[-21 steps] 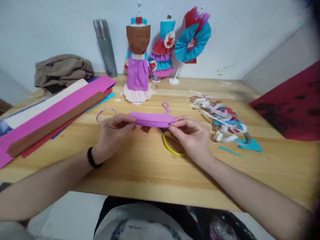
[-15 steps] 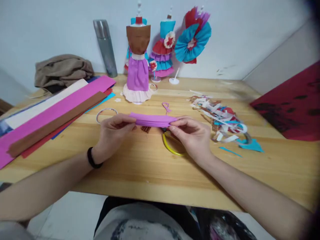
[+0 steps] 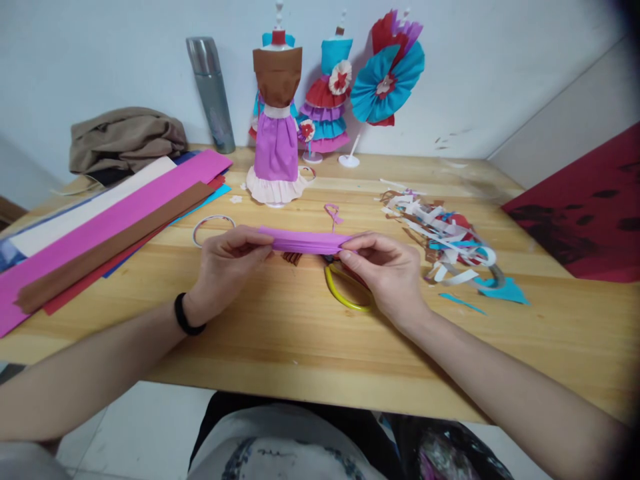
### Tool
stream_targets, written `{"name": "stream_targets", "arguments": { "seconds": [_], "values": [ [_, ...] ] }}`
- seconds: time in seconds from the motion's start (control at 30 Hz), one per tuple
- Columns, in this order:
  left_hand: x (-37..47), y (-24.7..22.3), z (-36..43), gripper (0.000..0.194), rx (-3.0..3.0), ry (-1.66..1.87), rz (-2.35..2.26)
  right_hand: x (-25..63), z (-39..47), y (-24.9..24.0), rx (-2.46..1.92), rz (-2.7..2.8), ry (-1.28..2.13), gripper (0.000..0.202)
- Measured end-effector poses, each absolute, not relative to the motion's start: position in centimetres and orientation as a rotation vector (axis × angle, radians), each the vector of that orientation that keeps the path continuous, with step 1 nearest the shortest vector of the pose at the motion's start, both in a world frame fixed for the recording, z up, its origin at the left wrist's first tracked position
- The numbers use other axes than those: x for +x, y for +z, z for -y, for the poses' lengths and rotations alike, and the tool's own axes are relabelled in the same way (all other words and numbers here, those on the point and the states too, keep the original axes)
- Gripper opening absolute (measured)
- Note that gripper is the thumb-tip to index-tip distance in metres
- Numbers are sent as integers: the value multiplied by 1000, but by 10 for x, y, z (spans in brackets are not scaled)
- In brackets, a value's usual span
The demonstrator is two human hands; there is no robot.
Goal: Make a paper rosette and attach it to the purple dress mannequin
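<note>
A folded strip of purple crepe paper [image 3: 310, 241] stretches level between my two hands, above the table. My left hand [image 3: 227, 270] pinches its left end between thumb and fingers. The right end is pinched by my right hand [image 3: 387, 273]. Below the strip, a pair of scissors with a yellow handle [image 3: 340, 291] lies partly hidden by my right hand. A small brown folded piece [image 3: 291, 258] shows just under the strip. Behind it lies a thin pink loop [image 3: 332, 212].
A dress form in a brown top and purple skirt [image 3: 276, 153] stands behind my hands, with other paper-dressed forms [image 3: 327, 113] near the wall. Crepe sheets [image 3: 115, 233] lie left, by a tape ring [image 3: 196, 233]. Paper scraps [image 3: 445, 233] are heaped right. A grey flask [image 3: 213, 100] stands at the back.
Almost nothing differs. Both hands keep hold of the purple crepe paper strip in the same place; the whole view has shifted very slightly.
</note>
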State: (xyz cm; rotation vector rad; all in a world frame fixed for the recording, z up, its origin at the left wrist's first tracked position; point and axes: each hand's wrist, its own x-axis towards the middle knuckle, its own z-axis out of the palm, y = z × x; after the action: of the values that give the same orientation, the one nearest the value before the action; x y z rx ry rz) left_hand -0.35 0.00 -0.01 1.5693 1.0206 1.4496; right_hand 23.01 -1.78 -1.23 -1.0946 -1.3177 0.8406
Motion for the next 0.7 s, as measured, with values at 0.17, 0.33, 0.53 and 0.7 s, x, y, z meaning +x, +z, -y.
{"name": "stream_targets", "arguments": {
  "seconds": [0.17, 0.33, 0.53, 0.7],
  "values": [
    [-3, -1, 0, 6, 1534, 1465, -967, 229, 18, -12, -1104, 1293, 845, 13],
    [-3, -2, -1, 8, 1548, 1447, -964, 229, 17, -13, -1105, 1316, 806, 13],
    [-6, -6, -4, 12, 1625, 1448, -995, 230, 16, -13, -1031, 1404, 716, 5],
    [-8, -7, -6, 14, 1703, 1462, -1039, 230, 16, -15, -1030, 1486, 631, 7]
  ]
}}
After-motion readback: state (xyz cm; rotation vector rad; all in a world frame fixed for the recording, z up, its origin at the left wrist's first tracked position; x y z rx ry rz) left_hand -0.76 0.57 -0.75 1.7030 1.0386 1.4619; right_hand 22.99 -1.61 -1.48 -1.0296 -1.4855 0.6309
